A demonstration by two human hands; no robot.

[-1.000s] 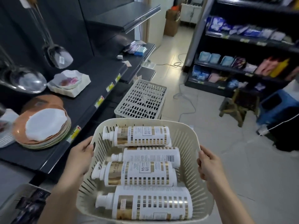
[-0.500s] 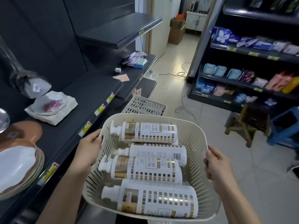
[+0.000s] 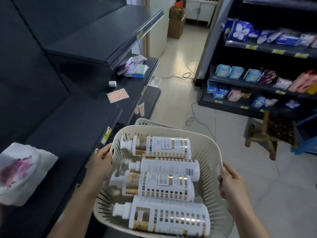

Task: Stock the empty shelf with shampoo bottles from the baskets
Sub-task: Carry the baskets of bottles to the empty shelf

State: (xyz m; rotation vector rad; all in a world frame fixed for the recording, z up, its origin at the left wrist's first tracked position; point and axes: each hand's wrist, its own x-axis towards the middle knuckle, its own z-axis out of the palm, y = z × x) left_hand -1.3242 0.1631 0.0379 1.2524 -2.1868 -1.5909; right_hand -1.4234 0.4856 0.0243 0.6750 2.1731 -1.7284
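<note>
I carry a cream slotted basket (image 3: 208, 152) at waist height in the aisle. My left hand (image 3: 100, 163) grips its left rim and my right hand (image 3: 230, 183) grips its right rim. Several white shampoo bottles with gold checks lie on their sides in it, caps to the left: a far one (image 3: 159, 146), one with a barcode (image 3: 171, 168), and a near one (image 3: 168, 219). A dark shelf (image 3: 68, 127) runs along my left, level with the basket, and a bare upper shelf (image 3: 106, 33) sits farther ahead.
A second cream basket (image 3: 144, 121) peeks out on the floor beyond the one I hold. A white dish with pink contents (image 3: 20, 170) sits on the left shelf. Small packets (image 3: 132, 67) lie farther along. A stocked rack (image 3: 257, 74), wooden stool (image 3: 267, 136) and floor cables (image 3: 197, 121) stand right.
I have walked forward along the aisle with the basket. The plates and ladles on the left shelf have slid out of view, and the floor basket is mostly hidden behind mine.
</note>
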